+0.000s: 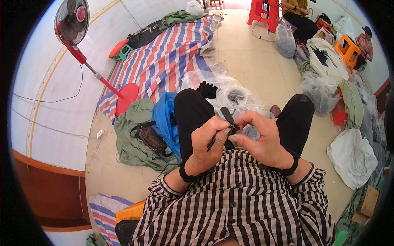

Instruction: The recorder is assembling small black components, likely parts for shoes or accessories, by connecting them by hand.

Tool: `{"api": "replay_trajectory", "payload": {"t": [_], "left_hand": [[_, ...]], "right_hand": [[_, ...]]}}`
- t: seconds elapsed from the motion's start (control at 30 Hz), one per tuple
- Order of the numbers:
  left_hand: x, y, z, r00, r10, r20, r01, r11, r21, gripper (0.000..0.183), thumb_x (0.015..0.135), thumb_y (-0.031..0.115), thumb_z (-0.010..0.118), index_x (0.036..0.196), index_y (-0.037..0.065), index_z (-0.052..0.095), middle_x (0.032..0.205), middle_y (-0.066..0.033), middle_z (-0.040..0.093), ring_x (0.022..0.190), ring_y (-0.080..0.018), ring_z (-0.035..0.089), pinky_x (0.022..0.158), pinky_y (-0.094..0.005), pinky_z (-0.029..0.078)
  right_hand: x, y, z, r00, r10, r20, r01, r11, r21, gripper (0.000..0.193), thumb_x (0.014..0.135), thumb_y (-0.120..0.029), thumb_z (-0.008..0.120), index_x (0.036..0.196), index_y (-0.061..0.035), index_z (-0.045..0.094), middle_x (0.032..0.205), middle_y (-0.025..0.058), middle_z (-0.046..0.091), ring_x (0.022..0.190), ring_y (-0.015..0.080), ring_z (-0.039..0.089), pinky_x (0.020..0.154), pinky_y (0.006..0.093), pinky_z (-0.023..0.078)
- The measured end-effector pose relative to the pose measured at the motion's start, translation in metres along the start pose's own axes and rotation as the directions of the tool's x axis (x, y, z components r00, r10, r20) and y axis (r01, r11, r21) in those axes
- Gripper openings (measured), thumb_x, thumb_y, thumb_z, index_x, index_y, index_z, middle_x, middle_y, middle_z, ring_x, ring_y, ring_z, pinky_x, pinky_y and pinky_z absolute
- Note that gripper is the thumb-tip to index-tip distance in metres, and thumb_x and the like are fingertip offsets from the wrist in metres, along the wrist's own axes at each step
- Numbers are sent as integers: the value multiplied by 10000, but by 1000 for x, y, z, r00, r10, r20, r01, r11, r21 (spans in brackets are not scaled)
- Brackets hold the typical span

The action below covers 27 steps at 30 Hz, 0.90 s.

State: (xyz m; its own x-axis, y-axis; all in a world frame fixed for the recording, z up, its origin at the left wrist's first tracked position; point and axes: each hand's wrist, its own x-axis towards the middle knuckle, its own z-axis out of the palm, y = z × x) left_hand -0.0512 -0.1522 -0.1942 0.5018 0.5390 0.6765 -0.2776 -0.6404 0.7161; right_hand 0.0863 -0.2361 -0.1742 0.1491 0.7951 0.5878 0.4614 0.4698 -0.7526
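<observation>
Above my lap, between my knees, both hands meet at a small black strap-like piece with a rounded, flat end pointing up. My left hand is closed around its lower part, thumb and fingers pressed together. My right hand pinches the same piece at its middle between thumb and forefinger. The fingertips hide much of it, so its exact kind cannot be made out. Just beyond my knees, a clear plastic bag lies on the floor, with a clump of black pieces at its left side.
A blue bag and green cloth lie left of my knee. Farther left stands a red floor fan by a striped sheet. Plastic bags and a white sack line the right side. Two people sit at the far right.
</observation>
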Motion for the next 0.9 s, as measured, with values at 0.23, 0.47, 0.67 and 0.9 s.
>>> {"api": "replay_trajectory", "payload": {"t": [0.23, 0.47, 0.67, 0.9], "left_hand": [[1, -3, -3, 992, 125, 24, -127, 989, 74, 40, 827, -7, 553, 857, -32, 562, 705, -103, 560, 576, -177, 528, 506, -250, 404], [-1, 0, 0, 986, 163, 36, -165, 983, 85, 44, 810, -26, 561, 852, -14, 552, 640, -108, 510, 508, -195, 500, 448, -258, 368], [-6, 0, -3, 985, 143, 96, -151, 986, 75, 77, 797, -50, 552, 870, -27, 544, 625, -92, 496, 487, -169, 474, 444, -246, 354], [-11, -3, -11, 984, -86, 153, 105, 987, -120, 149, 743, -42, 554, 891, -22, 546, 580, -13, 450, 481, -48, 367, 443, -201, 277]], "right_hand": [[-3, 0, -2, 999, -33, 11, 34, 996, -86, 248, 696, -22, 701, 883, 8, 540, 765, 84, 590, 642, 133, 577, 591, 245, 461], [0, -2, -8, 968, 205, 143, -229, 957, 178, 224, 710, -34, 691, 856, 0, 525, 742, 31, 560, 671, 92, 542, 632, 229, 451], [1, 6, -12, 899, 335, 282, -417, 852, 317, 214, 718, -65, 698, 818, -22, 514, 749, -20, 513, 675, 49, 486, 619, 200, 427], [5, 7, -15, 837, 400, 375, -528, 770, 358, 202, 726, -67, 704, 799, -42, 517, 708, -57, 483, 632, 4, 433, 553, 153, 367]]}}
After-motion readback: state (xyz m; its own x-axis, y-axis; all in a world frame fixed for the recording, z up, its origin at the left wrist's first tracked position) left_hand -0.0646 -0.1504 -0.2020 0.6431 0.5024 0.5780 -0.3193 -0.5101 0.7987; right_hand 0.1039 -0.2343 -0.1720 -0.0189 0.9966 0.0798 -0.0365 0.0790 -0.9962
